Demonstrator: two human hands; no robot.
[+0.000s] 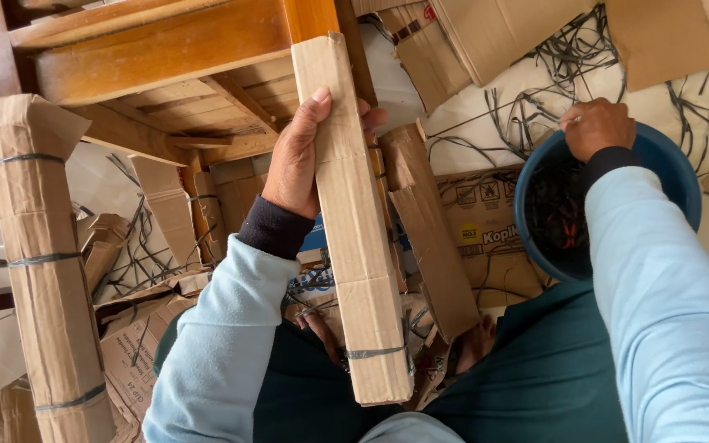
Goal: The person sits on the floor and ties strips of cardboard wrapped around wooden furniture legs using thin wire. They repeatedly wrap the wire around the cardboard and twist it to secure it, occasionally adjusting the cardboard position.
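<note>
Item one: my left hand point(295, 160) clasps a long cardboard-wrapped chair leg point(354, 221), thumb behind, fingers flat along its left edge. The wrap runs from the wooden chair frame point(157, 49) at top down to my lap, where one dark strap point(373, 353) binds its lower end.

Item two: my right hand point(596, 127) is curled closed over the far rim of a blue bucket point(674, 176); I cannot tell what the fingers pinch, as they are turned away from me. The bucket holds a dark tangle of straps and sits just right of the wrapped leg, apart from it.

Item three: a second wrapped leg point(43, 262), at the left edge, bound by three straps, well apart from my left hand.

Item four: a loose folded cardboard strip point(432, 238) lies tilted between the held leg and the bucket, touching the leg's right edge.

Item five: flattened cardboard sheets point(502, 33) and scattered dark strap offcuts point(535, 107) cover the floor beyond the bucket.

Open room: narrow. The gap between leg and bucket is filled by the strip; the chair frame closes the top left.
</note>
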